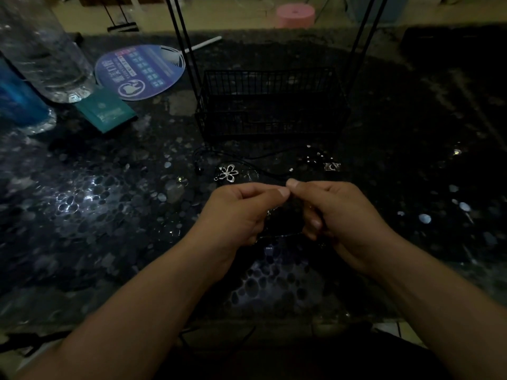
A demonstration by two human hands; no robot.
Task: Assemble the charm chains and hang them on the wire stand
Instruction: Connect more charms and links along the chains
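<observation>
My left hand and my right hand meet above the dark table, thumbs and forefingers pinched together at one point. A thin dark chain hangs in a loop between them; what sits at the pinch is too small to tell. A silver flower charm lies on the table just beyond my left hand, on a dark cord. A small square silver charm and several tiny silver bits lie to the right. The black wire stand, with a basket base and two upright rods, stands behind them.
A clear plastic bottle and a blue bottle stand at the far left. A teal packet and a round blue hand fan lie beside them. A pink stool is beyond the table.
</observation>
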